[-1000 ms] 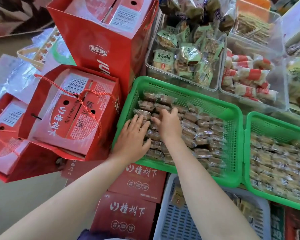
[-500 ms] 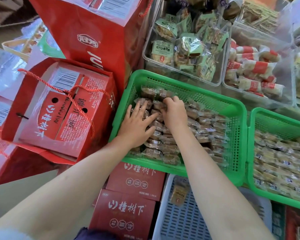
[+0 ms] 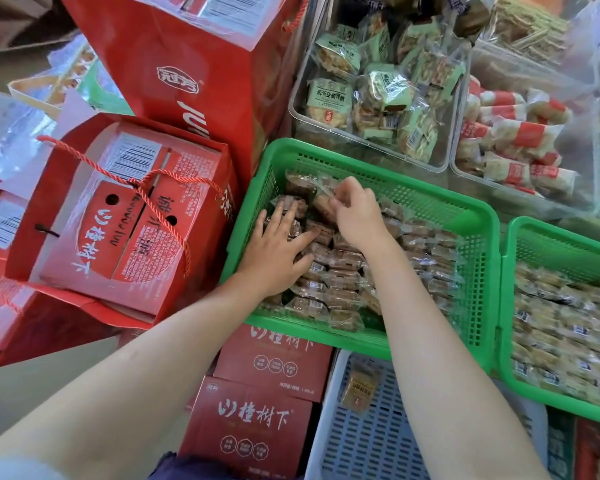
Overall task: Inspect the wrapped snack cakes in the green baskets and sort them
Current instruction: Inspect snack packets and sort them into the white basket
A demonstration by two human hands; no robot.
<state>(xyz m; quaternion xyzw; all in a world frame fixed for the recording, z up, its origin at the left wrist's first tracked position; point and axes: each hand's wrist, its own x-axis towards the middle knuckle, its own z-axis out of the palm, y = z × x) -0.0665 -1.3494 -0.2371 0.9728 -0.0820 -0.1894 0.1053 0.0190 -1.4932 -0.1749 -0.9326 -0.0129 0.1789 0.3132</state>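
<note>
I see two green baskets [image 3: 368, 157]: my left hand [image 3: 278, 247] lies spread on the snack cakes [image 3: 340, 282], my right hand [image 3: 357, 213] fingers pinching one.

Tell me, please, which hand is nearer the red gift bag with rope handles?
Left. The left hand lies by the basket's bag-side wall; the right hand works farther from the red gift bag.

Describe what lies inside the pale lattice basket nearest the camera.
One wrapped brown snack lies on the pale lattice basket floor. The right forearm covers its right side.
</note>
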